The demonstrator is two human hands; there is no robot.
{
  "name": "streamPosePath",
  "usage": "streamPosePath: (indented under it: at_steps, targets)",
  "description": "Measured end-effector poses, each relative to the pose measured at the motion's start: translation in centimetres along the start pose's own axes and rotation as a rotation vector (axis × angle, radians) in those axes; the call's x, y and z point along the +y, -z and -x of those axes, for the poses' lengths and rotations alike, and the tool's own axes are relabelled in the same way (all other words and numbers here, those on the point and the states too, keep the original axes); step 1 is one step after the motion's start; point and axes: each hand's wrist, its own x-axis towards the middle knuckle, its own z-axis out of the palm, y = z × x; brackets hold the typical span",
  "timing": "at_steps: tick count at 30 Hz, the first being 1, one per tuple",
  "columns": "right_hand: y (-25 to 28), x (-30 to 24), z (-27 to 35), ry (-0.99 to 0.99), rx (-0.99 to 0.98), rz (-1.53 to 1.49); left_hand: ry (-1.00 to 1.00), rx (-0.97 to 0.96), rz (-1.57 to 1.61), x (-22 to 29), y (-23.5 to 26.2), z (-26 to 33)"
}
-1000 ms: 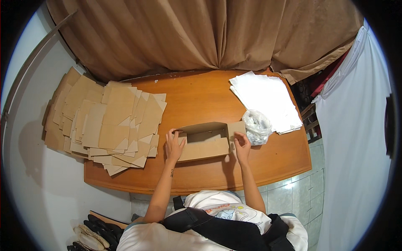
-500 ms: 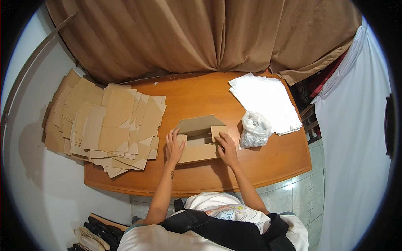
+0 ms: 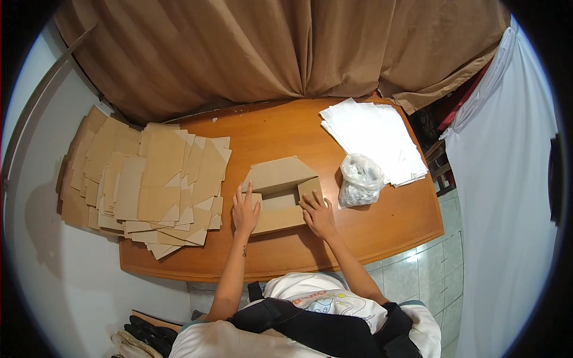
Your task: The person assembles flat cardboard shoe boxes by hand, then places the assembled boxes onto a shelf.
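Observation:
A brown cardboard box (image 3: 278,222) sits on the table in front of me, its top open and its far lid flap (image 3: 280,171) raised. My left hand (image 3: 245,213) grips the box's left end, the fingers along the outside and the thumb over the small left flap. At the right end my right hand (image 3: 319,217) has its fingers spread, pressing on the small right flap (image 3: 310,190), which is folded down into the box. Part of the right end is hidden by that hand.
Flat cardboard pieces (image 3: 161,161) lie in a large overlapping pile at the left of the wooden table (image 3: 268,131). A clear plastic bag (image 3: 362,182) with small contents stands right of the box, beside a stack of white sheets (image 3: 376,131). A brown curtain (image 3: 239,53) hangs behind.
The small right flap has gone from standing up to folded inward under my right hand. The far lid flap leans further back. My left hand stays at the left end.

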Motion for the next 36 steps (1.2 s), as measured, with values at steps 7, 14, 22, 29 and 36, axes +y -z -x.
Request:
streamPosePath:
  at_steps: [7,14,22,29,36]
  targets:
    - [-0.9,1.8,-0.7,-0.041,-0.004,-0.35,0.13,0.016,0.191,-1.0,-0.2,-0.1]
    - [1.5,3.4,-4.7,-0.322,0.447,-0.685,0.201,0.076,0.829,-2.7,0.0,0.8]
    - [-0.1,6.3,-7.8,-0.343,-0.179,-0.904,0.242,0.076,0.738,-3.1,-2.0,1.3]
    - [-0.5,4.5,-4.9,-0.135,-0.092,-0.474,0.176,0.028,0.542,-3.2,-1.6,2.2]
    - [-0.5,3.7,-4.3,-0.161,-0.016,-0.419,0.224,-0.012,0.583,-1.5,-0.5,1.8]
